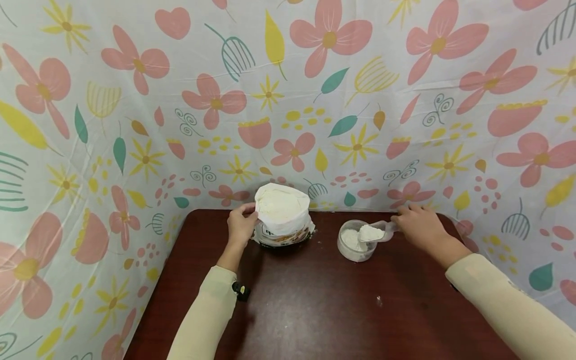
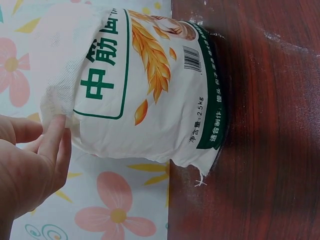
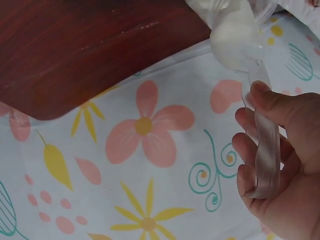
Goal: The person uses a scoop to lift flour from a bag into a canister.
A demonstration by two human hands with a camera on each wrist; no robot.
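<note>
A white flour bag (image 1: 282,205) with its top folded back stands at the back of the table, pale flour showing in its mouth. In the left wrist view, a wheat ear and green print mark the bag (image 2: 145,85). My left hand (image 1: 241,224) pinches the bag's rim at its left side. With curled fingers my right hand (image 3: 285,145) grips the handle of a clear plastic scoop (image 3: 267,150). White flour (image 1: 371,233) is heaped in the scoop, which is over the right side of a round clear container (image 1: 355,255). More flour lies inside that container.
The dark red-brown table (image 1: 310,305) has its back edge against a flower-printed cloth (image 1: 292,115). Specks of white powder (image 1: 379,300) dot the tabletop. A black band (image 1: 241,291) is at the left wrist.
</note>
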